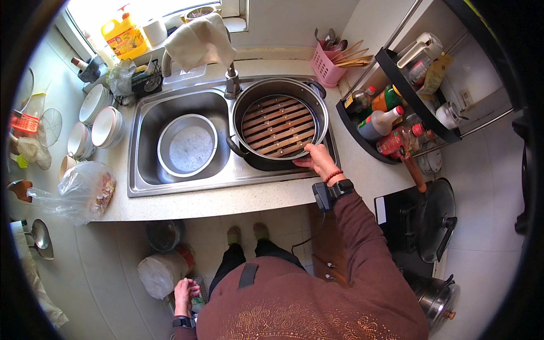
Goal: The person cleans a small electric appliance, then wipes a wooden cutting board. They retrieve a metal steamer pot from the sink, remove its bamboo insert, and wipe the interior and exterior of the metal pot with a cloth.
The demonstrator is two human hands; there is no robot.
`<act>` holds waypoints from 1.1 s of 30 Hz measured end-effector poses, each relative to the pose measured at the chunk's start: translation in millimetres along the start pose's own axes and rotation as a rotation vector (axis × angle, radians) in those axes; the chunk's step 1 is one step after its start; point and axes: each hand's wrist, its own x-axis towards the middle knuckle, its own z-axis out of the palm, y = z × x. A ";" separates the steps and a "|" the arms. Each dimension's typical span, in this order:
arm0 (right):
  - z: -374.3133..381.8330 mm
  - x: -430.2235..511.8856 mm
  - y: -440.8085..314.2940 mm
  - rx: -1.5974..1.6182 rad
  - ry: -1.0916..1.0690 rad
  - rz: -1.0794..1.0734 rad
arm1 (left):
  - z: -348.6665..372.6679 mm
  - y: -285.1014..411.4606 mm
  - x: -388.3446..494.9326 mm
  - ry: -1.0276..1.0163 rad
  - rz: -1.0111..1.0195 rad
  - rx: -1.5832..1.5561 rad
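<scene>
My right hand [316, 160] grips the near rim of a large two-handled metal pot [322, 127], thumb on the inner side and fingers outside. The pot rests over the right basin of a steel double sink [231, 170]. A slatted wooden steamer rack [278, 126] lies inside it. A round metal basin [187, 145] sits in the left sink basin. Low at my left side hangs my left hand [186, 292], away from the counter, its fingers loosely bent and nothing visible in it. The faucet [232, 83] stands behind the sink, with a pale cloth [202, 42] draped over its spout.
Stacked bowls [106, 127] and a filled plastic bag [91, 189] stand left of the sink. A pink utensil basket [326, 66] is behind right. A corner shelf [369, 146] holds bottles. Farther right, a lidded pan [433, 221] sits on a black cooktop.
</scene>
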 end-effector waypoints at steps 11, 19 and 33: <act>8.9 -121.7 -30.5 0.128 -0.078 -0.032 | 70.8 165.5 38.6 -0.349 0.416 0.264; 39.8 -272.1 17.9 0.359 0.112 0.062 | 111.5 209.3 45.6 -0.772 0.474 0.475; 84.3 -491.8 148.5 0.766 0.520 -0.153 | 141.5 178.3 16.1 -1.169 0.473 0.789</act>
